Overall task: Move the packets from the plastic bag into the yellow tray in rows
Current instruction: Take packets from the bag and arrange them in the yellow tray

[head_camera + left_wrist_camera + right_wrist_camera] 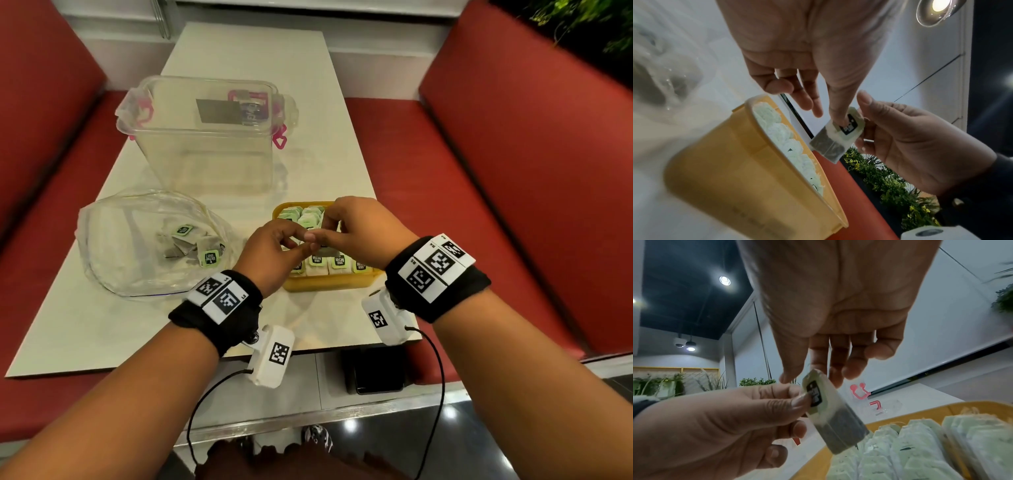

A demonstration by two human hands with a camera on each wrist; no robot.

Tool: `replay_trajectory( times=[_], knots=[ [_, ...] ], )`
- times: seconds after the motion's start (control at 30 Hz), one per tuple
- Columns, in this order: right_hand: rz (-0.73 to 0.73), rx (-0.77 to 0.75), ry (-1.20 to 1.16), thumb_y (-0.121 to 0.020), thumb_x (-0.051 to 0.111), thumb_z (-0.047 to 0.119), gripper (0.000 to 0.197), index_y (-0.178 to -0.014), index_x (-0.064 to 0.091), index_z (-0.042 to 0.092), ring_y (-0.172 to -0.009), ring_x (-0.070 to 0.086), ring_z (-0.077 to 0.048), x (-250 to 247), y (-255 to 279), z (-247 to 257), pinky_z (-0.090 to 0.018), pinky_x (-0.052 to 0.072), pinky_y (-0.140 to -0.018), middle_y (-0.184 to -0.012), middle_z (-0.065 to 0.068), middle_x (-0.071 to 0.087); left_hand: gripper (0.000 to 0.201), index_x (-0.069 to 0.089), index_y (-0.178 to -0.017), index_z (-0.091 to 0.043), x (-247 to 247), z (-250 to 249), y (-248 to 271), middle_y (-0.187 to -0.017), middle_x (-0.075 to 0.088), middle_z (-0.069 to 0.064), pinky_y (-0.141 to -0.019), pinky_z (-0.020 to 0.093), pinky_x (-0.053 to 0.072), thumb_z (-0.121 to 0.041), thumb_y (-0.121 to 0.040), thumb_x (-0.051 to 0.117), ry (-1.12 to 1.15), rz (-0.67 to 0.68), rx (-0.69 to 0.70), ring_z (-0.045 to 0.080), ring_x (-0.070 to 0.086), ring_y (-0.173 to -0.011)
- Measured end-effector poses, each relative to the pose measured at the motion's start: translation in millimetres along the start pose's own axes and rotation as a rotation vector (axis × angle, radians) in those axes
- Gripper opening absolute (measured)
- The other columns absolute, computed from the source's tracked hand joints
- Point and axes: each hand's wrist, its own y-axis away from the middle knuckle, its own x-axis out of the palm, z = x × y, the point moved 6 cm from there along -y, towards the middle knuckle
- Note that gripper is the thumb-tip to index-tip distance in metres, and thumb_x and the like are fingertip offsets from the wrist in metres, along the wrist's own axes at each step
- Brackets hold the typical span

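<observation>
Yellow plastic tray [329, 283] on counter [78, 325] nearly full with rows. Few packets left in clear plastic bag [113, 240]. Left hand [274, 253], right hand [363, 229] fingers both pinch one green-label tea packet [838, 136] above tray.

- We see a yellow tray [329, 283] of smooth, opaque plastic with a faint sheen.
- We see a thin, clear, crinkled plastic bag [102, 240].
- We see packets [337, 265] of soft matt paper, their green tags glossy.
- We see a pale, smooth, lightly reflective counter [257, 54].
- We see a glossy clear plastic container [205, 154].
- We see matt red upholstered seats [513, 154].
</observation>
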Motion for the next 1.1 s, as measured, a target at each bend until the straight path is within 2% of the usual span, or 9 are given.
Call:
replay_trajectory(
  times=[0.1,0.2,0.3,0.47,0.57,0.7,0.83,0.97,1.1],
  knots=[
    [-0.005,-0.019,0.013,-0.082,0.068,0.041,0.021,-0.078,0.062,0.021,-0.065,0.046,-0.003,-3.7,2.7,-1.7,-0.021,0.032,-0.056,-0.082,0.008,0.053,0.012,0.071,-0.083,-0.017,2.9,1.5,-2.8,-0.097,0.068,-0.001,-0.065,0.024,0.051,-0.03,-0.083,0.073,-0.023,0.022,0.01,0.008,0.057,-0.076],
    [0.027,-0.034,0.024,-0.084,0.068,0.031,0.012,-0.081,0.065,0.019,-0.067,0.046,-0.005,-6.6,5.6,-2.6,-0.014,0.029,-0.055,-0.08,0.009,0.052,0.015,0.071,-0.09,-0.025,8.2,3.6,-4.1,-0.104,0.065,-0.005,-0.075,0.039,0.055,-0.034,-0.08,0.076,-0.009,0.042,-0.015,0.012,0.061,-0.085],
    [0.012,-0.037,-0.011,-0.085,0.069,0.03,0.012,-0.082,0.067,0.018,-0.065,0.047,-0.002,-13.9,8.5,-4.4,-0.01,0.03,-0.056,-0.081,0.007,0.055,0.041,0.066,-0.108,-0.034,17.6,2.5,-2.1,-0.113,0.06,-0.013,-0.074,0.027,0.051,-0.04,-0.071,0.081,0.016,0.114,-0.063,0.009,0.06,-0.091],
    [-0.021,-0.023,-0.065,-0.083,0.07,0.031,0.011,-0.08,0.068,0.02,-0.066,0.049,-0.004,-21.8,9.6,-10.1,-0.024,0.036,-0.06,-0.08,0.004,0.059,0.016,0.069,-0.078,-0.023,21.9,-3.9,0.4,-0.078,0.067,-0.01,-0.061,0.017,0.045,-0.033,-0.073,0.08,0.04,0.098,-0.059,0.013,0.06,-0.07],
    [-0.023,-0.011,-0.072,-0.083,0.07,0.032,0.01,-0.082,0.069,0.022,-0.069,0.05,-0.007,-22.6,8.4,-12.5,-0.025,0.04,-0.062,-0.08,0.005,0.057,0.022,0.07,-0.094,-0.023,23.6,-3.0,-0.9,-0.091,0.069,-0.01,-0.067,0.023,0.05,-0.028,-0.076,0.08,0.037,0.118,-0.059,0.008,0.062,-0.077],
    [-0.004,0.001,-0.083,-0.083,0.071,0.032,0.009,-0.085,0.071,0.023,-0.07,0.05,-0.005,-20.4,6.7,-15.4,-0.02,0.038,-0.061,-0.079,0.009,0.054,0.02,0.071,-0.092,-0.025,23.5,0.8,-1.6,-0.094,0.068,-0.01,-0.073,0.03,0.05,-0.036,-0.078,0.077,-0.037,0.107,-0.06,0.007,0.063,-0.086],
    [0.041,0.061,-0.035,-0.084,0.07,0.03,0.009,-0.086,0.071,0.021,-0.066,0.049,-0.004,-19.6,6.5,-30.4,-0.015,0.035,-0.056,-0.078,0.007,0.058,0.038,0.064,-0.113,-0.026,15.1,9.3,-3.6,-0.115,0.059,-0.005,-0.089,0.033,0.046,-0.034,-0.078,0.077,-0.204,0.031,-0.013,0.015,0.055,-0.105],
    [0.154,0.22,0.051,-0.082,0.072,0.032,0.011,-0.084,0.072,0.021,-0.056,0.046,-0.011,-8.3,12.0,-58.3,-0.022,0.031,-0.047,-0.063,0.003,0.053,0.041,0.06,-0.123,-0.017,2.4,20.8,-1.4,-0.127,0.055,0.008,-0.102,0.035,0.038,-0.029,-0.085,0.07,-0.301,-0.1,-0.028,0.023,0.049,-0.119],
    [0.195,0.315,0.054,-0.08,0.074,0.036,0.012,-0.08,0.072,0.024,-0.05,0.042,-0.01,3.8,16.2,-74.2,-0.024,0.028,-0.046,-0.054,0.006,0.045,0.045,0.054,-0.13,-0.014,-3.2,30.4,1.6,-0.134,0.049,0.011,-0.106,0.034,0.032,-0.027,-0.088,0.066,-0.318,-0.166,-0.097,0.026,0.043,-0.127]
  ],
)
